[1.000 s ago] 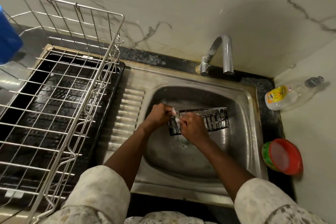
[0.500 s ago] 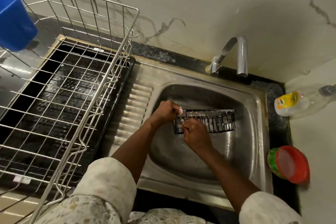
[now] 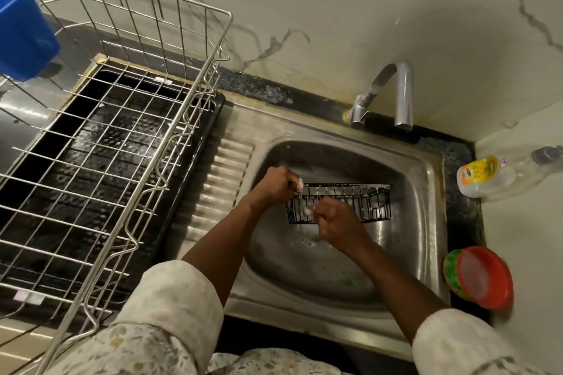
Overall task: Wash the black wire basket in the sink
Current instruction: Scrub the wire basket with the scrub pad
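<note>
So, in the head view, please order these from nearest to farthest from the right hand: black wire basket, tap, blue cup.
1. black wire basket, touching the right hand.
2. tap, behind it at the wall.
3. blue cup, far left.

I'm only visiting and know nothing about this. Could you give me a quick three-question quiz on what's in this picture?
1. True or false: the black wire basket lies in the dish rack.
2. What colour is the cup at the rack's far corner? A red, B blue, C yellow.
3. Fill in: the left hand grips the basket over the ___.
Key: 1 false; 2 B; 3 sink.
</note>
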`<state>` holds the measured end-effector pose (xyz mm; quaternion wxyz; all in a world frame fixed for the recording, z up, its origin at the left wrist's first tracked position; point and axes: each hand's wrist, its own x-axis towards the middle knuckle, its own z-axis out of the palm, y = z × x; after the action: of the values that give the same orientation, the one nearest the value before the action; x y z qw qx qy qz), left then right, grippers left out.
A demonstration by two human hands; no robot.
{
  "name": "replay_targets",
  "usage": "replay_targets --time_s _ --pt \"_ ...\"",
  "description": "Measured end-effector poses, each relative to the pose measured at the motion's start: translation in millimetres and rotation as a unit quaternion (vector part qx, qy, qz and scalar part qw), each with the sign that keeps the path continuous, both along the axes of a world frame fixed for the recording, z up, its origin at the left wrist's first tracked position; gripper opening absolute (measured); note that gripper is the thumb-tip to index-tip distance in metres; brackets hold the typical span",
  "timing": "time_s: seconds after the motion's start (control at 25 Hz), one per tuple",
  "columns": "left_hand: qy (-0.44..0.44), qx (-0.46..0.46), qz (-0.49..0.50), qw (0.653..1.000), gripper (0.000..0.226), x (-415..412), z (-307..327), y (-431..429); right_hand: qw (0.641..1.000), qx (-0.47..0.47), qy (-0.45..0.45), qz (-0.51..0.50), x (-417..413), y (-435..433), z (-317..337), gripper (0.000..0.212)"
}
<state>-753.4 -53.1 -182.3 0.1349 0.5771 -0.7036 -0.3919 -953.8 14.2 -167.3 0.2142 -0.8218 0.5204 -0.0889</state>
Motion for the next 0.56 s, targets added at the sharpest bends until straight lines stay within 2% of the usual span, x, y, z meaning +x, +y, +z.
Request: replay_targets --time_s 0.16,0.24,0.4,0.56 --pt "-0.026 0.002 -0.028 0.999 0.016 -1.1 2.2 -1.5 0.996 -0.048 -0.009 -0.08 22.1 -38.3 2.3 0.022" --pt "-0.019 -0.001 -0.024 1.0 0.016 -0.7 0.1 -1.8 0.996 -0.051 -0.006 -0.071 18.3 -27.4 -1.6 0.018" --pt "-0.002 -0.003 -0.004 1.0 0.015 -1.2 -1.1 -0.1 1.0 0.007 0.001 -0.007 0.1 6.8 0.9 0.015" --pt "-0.027 -0.002 -0.018 0.999 0.018 -2.1 2.5 -4.2 0.996 -0.033 -0.002 -0.079 17.5 -39.1 3.0 0.02"
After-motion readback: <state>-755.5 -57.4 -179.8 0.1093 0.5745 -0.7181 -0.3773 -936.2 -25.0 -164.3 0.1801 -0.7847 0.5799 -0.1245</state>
